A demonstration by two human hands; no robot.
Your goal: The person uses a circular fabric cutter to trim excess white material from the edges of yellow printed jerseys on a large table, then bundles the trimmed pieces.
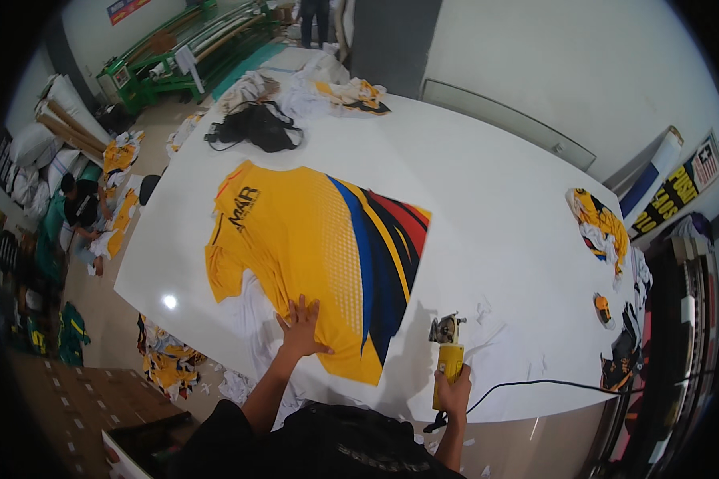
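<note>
A yellow jersey (295, 231) with blue, black and red stripes along its right side lies spread on the white table (487, 239). My left hand (302, 329) rests on its near part with fingers spread. White cloth (256, 319) shows from under the jersey beside my left forearm. In my right hand (453, 391) is a yellow handheld electric cloth cutter (450, 359), gripped around its body. The cutter's metal head (447, 327) points away from me, to the right of the jersey and apart from it. A black cord trails from it to the right.
Black cloth (256, 128) and crumpled garments (351, 94) lie at the far end. Yellow pieces (599, 223) and an orange-and-black object (603, 308) sit at the right edge. A person (84, 211) sits on the floor at left among fabric. A green machine (184, 60) stands behind.
</note>
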